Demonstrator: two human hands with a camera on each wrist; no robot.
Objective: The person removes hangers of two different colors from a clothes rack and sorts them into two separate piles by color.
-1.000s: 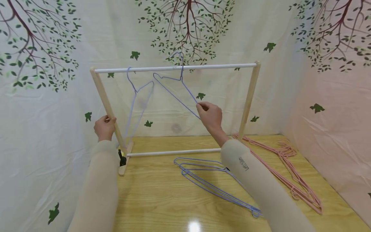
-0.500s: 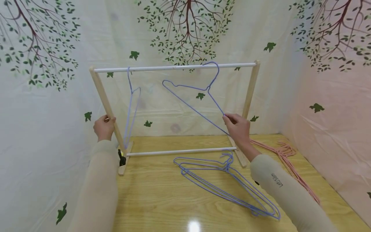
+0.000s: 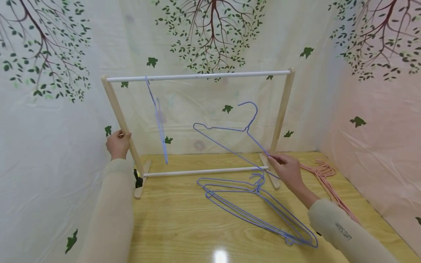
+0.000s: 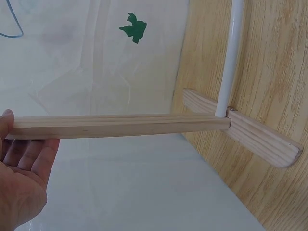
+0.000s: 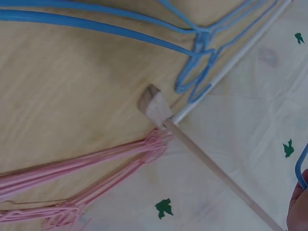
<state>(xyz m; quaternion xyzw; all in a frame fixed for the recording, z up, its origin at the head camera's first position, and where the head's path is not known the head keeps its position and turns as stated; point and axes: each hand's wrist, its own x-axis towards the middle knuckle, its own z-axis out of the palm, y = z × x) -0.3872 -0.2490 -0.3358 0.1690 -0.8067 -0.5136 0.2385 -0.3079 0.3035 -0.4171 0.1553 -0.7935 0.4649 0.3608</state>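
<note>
My right hand (image 3: 287, 171) pinches one blue clothes hanger (image 3: 227, 129) by its sloping shoulder, its hook below the rack's top bar and off it. With my left hand (image 3: 118, 145) I grip the left wooden post (image 3: 115, 106) of the clothes rack; in the left wrist view thumb and fingers lie on opposite sides of that post (image 4: 120, 126). Another blue hanger (image 3: 159, 124) hangs from the top bar (image 3: 197, 76) near its left end, turned almost edge-on. Only a bit of the right hand (image 5: 298, 207) shows in the right wrist view.
Several blue hangers (image 3: 243, 215) lie stacked on the wooden table (image 3: 171, 226) before the rack. Pink hangers (image 3: 323, 171) lie in a pile at the right. A white lower bar (image 3: 204, 171) joins the rack's feet, and a black clamp-like thing (image 3: 139, 180) sits by the left foot.
My right hand has moved right and down with its hanger, whose hook has dropped from above the top bar to below it. The hanging hanger has swung round. My left hand has stayed put.
</note>
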